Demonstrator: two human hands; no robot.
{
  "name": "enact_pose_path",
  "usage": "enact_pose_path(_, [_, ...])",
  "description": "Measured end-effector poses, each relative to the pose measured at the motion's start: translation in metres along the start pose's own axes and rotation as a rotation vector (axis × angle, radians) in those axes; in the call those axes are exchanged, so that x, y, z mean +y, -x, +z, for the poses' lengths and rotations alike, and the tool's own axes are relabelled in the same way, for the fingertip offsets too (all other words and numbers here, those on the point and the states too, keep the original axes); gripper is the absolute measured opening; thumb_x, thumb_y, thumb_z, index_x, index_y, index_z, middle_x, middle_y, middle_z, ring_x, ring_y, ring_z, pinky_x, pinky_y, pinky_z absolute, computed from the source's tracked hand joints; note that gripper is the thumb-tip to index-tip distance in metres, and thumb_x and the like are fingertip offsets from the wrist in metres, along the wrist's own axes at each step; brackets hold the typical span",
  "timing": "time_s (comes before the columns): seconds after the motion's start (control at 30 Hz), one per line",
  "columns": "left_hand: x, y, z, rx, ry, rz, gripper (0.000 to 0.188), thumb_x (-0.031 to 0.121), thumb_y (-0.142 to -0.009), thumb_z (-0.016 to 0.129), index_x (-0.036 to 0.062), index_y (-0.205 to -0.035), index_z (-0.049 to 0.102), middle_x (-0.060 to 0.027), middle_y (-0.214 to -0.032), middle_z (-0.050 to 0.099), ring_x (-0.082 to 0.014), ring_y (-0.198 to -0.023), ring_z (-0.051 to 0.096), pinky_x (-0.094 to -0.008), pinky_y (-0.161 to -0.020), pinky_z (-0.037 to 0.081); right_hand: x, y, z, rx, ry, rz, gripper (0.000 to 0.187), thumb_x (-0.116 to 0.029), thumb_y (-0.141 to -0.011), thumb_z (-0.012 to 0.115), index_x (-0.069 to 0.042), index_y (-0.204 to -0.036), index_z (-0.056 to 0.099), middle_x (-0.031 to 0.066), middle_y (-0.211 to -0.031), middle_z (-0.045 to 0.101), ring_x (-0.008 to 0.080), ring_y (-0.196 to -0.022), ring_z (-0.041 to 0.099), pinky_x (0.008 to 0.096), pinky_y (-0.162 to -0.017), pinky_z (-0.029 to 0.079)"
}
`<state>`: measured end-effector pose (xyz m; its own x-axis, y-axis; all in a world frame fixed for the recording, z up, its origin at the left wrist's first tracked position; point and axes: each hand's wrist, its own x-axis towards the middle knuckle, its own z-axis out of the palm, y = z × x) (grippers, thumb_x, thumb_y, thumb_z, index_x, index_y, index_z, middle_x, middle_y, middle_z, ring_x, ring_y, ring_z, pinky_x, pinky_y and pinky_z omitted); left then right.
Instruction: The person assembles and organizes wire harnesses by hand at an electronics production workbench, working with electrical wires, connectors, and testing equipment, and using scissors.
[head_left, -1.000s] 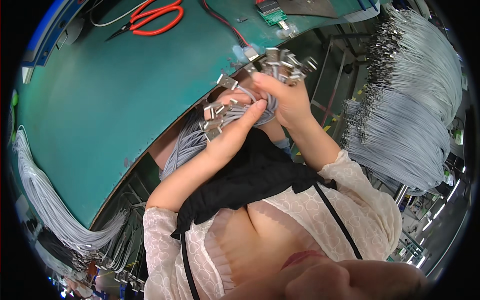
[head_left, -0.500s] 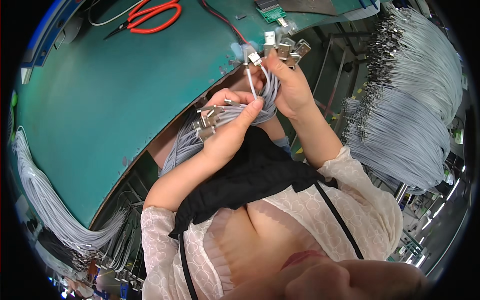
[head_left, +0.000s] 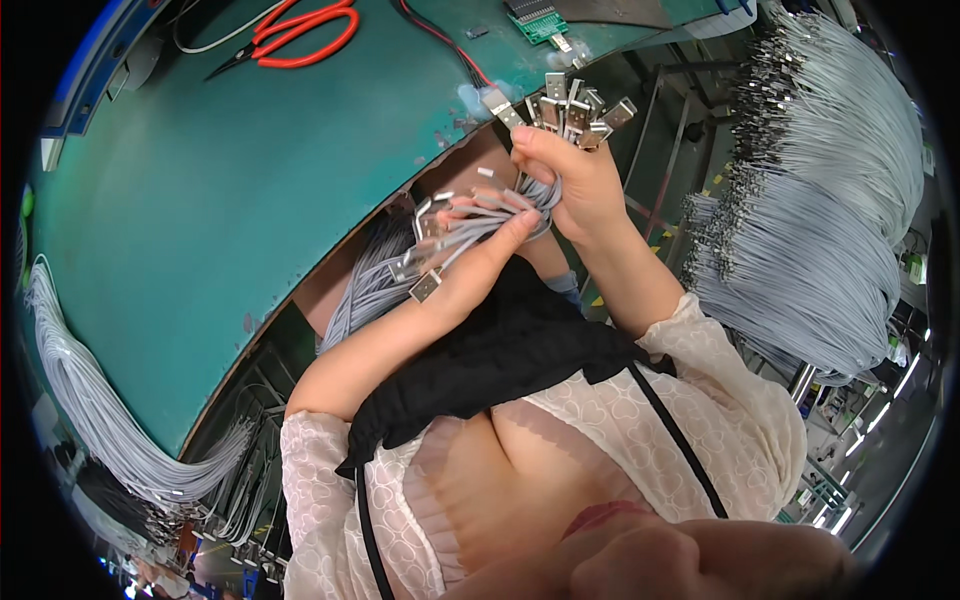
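Connector bunch [head_left: 565, 100] higher in right hand [head_left: 580, 185].

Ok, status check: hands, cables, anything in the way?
Right hand gripping grey cable bundle, plugs fanned above. Left hand pinching lower strands. Nothing blocking; red scissors far off on the bench.

The middle of the grey cable bundle [head_left: 520, 200] was hidden inside the right hand [head_left: 575, 185]; its lower run was covered by the left hand [head_left: 480, 265] and black cloth [head_left: 500, 350].
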<state>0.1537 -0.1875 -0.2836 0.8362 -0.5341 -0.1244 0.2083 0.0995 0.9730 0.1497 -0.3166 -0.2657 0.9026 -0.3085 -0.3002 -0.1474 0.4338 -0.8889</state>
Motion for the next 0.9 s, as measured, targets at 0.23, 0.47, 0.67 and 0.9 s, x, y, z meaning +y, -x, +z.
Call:
enact_pose_path(0.23, [-0.01,-0.01,0.004,0.115,0.403,0.03,0.015,0.005,-0.073,0.063,0.0038,-0.079,0.049,-0.0036,-0.074,0.055,-0.0078,-0.067,0.052,-0.0205,-0.06,0.042,-0.005,-0.005,0.006,-0.034,-0.099,0.052,0.007,-0.007,-0.073,0.059,-0.003,-0.074,0.054,0.0018,-0.06,0.051,0.007,-0.05,0.044,0.0197,-0.046,0.034])
enact_pose_path(0.47, [-0.011,-0.009,-0.003,0.083,0.268,-0.053,0.012,0.004,-0.072,0.064,0.0026,-0.071,0.051,-0.0049,-0.073,0.056,-0.0085,-0.066,0.052,-0.0207,-0.06,0.043,-0.001,0.003,0.008,-0.028,0.002,0.022,0.004,-0.005,-0.073,0.058,-0.003,-0.074,0.054,0.0016,-0.062,0.052,0.0075,-0.053,0.047,0.0196,-0.048,0.036])
enact_pose_path(0.67, [-0.02,-0.008,-0.005,0.028,0.159,0.165,0.011,0.003,-0.072,0.064,0.0016,-0.07,0.052,-0.0067,-0.075,0.057,-0.011,-0.067,0.054,-0.0218,-0.06,0.044,0.003,0.003,-0.006,0.0,-0.045,-0.036,0.011,-0.005,-0.072,0.06,-0.001,-0.08,0.055,0.0029,-0.069,0.055,0.0088,-0.059,0.052,0.0212,-0.052,0.041])
enact_pose_path(0.9, [-0.015,-0.009,0.001,0.154,0.392,0.025,0.011,0.002,-0.072,0.063,0.0017,-0.074,0.053,-0.0071,-0.076,0.057,-0.0123,-0.07,0.055,-0.0228,-0.062,0.044,0.002,-0.005,0.005,0.053,-0.085,-0.09,0.011,-0.008,-0.072,0.061,-0.001,-0.079,0.056,0.0036,-0.069,0.056,0.0088,-0.058,0.052,0.0215,-0.049,0.042])
